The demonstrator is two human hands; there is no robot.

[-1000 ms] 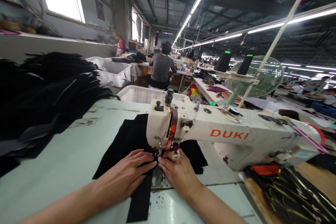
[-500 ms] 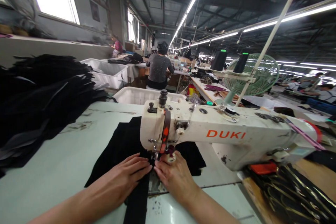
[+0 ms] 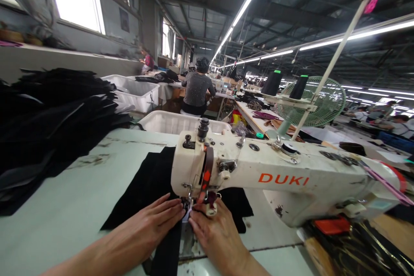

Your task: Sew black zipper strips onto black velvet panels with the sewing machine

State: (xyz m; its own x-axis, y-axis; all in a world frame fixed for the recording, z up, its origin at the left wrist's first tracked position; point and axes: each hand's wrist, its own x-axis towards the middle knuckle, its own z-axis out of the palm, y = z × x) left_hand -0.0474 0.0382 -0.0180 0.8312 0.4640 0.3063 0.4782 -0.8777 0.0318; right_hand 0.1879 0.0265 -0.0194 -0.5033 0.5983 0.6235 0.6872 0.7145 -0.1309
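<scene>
Head view: beside sewing machine (image 3: 246,164), left hand (image 3: 155,227) staying flat on black cloth (image 3: 142,192), seemingly steadying it; right hand (image 3: 216,227) staying curled, grip unclear.

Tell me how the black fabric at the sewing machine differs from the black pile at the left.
The black fabric lies low and flat on the table, while the black pile rises in many uneven layers. The black fabric runs beneath the head of the sewing machine; the black pile sits apart from it. The left hand rests on the black fabric, but no hand touches the black pile. Both are black.
</scene>
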